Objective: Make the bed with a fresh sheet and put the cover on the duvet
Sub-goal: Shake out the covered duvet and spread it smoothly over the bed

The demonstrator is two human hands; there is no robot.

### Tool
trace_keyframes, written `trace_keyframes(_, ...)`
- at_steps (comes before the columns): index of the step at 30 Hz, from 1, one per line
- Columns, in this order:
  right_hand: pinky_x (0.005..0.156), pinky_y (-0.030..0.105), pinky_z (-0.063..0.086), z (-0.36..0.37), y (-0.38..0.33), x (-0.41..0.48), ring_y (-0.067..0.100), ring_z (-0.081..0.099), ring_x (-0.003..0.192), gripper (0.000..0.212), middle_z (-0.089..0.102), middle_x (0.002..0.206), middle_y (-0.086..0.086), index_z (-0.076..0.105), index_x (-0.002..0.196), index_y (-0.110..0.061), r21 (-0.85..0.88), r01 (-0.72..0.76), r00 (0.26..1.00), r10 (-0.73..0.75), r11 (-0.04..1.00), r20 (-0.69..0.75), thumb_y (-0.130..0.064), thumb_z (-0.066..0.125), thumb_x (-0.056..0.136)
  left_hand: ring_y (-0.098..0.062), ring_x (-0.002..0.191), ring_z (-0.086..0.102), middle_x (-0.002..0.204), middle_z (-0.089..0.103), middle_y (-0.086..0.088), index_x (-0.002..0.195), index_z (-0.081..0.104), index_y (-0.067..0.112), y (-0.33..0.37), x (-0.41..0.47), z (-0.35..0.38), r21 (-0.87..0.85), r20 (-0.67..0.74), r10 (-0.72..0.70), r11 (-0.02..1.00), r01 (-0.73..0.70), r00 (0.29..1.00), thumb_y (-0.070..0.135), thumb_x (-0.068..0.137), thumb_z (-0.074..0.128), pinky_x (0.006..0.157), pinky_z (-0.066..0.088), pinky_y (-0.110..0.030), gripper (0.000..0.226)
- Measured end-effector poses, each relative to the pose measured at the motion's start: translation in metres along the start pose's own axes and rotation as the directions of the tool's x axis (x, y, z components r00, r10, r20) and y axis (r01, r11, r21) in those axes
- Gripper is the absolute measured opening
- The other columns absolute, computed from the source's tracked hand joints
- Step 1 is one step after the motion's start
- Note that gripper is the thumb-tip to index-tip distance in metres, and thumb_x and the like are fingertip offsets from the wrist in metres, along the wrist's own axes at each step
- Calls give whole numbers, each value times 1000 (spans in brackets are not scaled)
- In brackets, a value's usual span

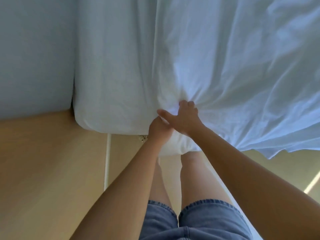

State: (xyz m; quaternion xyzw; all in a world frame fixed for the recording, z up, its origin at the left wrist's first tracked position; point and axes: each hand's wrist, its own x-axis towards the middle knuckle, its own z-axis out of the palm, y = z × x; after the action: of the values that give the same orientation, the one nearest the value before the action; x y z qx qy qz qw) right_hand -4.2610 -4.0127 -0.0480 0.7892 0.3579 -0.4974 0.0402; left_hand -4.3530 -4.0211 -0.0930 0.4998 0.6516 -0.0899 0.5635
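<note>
Currently the right hand (pixel 186 118) has its grip clamped on the sheet (pixel 233 75): fingers (pixel 187 103) curl into the white cloth, thumb stretched out to the left, and creases fan out from that point. The left hand (pixel 158 129) sits just beneath it, touching it, against a wad of the same cloth that hangs below the bed's near edge. Its fingers are hidden under the right hand, so I cannot tell whether its grip is closed. The sheet lies loose and rippled over the right part of the bed, its lower edge hanging off the near side above the floor (pixel 43 161). To the left, the mattress (pixel 112 84) corner shows smooth and white, close to the pale wall (pixel 34 49). A white bed rail (pixel 107 161) runs along the wooden floor. Denim shorts (pixel 173 222) and bare legs show at the bottom.
</note>
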Motion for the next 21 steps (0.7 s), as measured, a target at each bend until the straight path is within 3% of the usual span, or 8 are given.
trace_keyframes(3, 94, 38, 36, 3, -20, 3, 32, 35, 125, 95, 37, 131, 13, 30, 136, -2, 52, -128, 987, 132, 990, -87, -68, 59, 75, -10, 68, 58, 69, 61, 9, 85, 62, 14, 8, -16, -13, -128, 47, 50, 991, -44, 998, 25, 92, 52, 45, 34, -9, 16)
trace_keyframes(6, 70, 26, 39, -13, -52, -4, 28, 55, 96, 39, 55, 98, 5, 50, 104, -5, 84, -82, 988, 92, 993, -123, -36, 59, 82, -4, 47, 53, 47, 56, 11, 60, 57, 17, 12, -51, -51, -339, 33, 25, 941, -12, 999, 8, 79, 60, 42, 37, -12, 21)
trace_keyframes(8, 57, 22, 35, -22, -82, -18, 20, 54, 74, 10, 50, 75, -1, 49, 82, -10, 156, 9, 996, 4, 988, -86, -19, 52, 83, -7, 49, 53, 49, 55, 9, 58, 59, 17, 13, -74, -89, -398, 0, 54, 916, -49, 999, 0, 74, 60, 47, 39, -16, 23)
trace_keyframes(10, 55, 22, 34, -23, -122, -41, 19, 49, 69, 12, 48, 72, -1, 45, 76, -10, 220, 170, 985, -157, 960, -78, -16, 50, 85, -7, 54, 57, 54, 60, 7, 61, 66, 17, 13, -99, -141, -424, -80, 83, 899, -110, 993, -4, 72, 63, 52, 43, -20, 24)
trace_keyframes(14, 53, 25, 30, 9, -204, -91, 15, 45, 63, 27, 42, 68, -3, 35, 65, -17, 322, 466, 881, -464, 824, -88, -22, 50, 88, 3, 42, 54, 46, 60, 16, 56, 68, 45, -7, -153, -231, -429, -377, 11, 884, -185, 926, 3, 55, 69, 44, 41, -25, 42)
trace_keyframes(16, 56, 24, 31, 45, -225, -98, 16, 46, 65, 25, 44, 72, -3, 36, 70, -14, 352, 491, 857, -514, 797, -30, -24, 50, 89, -2, 47, 59, 49, 63, 16, 57, 70, 40, -40, -158, -249, -384, -473, -106, 918, -96, 875, -6, 67, 68, 47, 42, -24, 47)
trace_keyframes(18, 72, 29, 38, 83, -230, -83, 30, 55, 87, 18, 55, 93, 9, 42, 92, -8, 355, 424, 880, -472, 833, 57, -25, 49, 92, -21, 69, 65, 63, 68, 5, 66, 68, 21, -75, -138, -245, -320, -512, -177, 947, 4, 840, 0, 79, 66, 56, 43, -28, 25)
trace_keyframes(21, 86, 36, 40, 116, -210, -38, 36, 51, 110, 40, 49, 123, 18, 37, 121, 0, 219, 341, 918, -374, 914, 132, -28, 48, 95, -36, 90, 60, 96, 65, -14, 93, 56, 8, -113, -85, -212, 44, -513, -172, 973, 226, 841, 22, 90, 61, 69, 47, -36, 16)
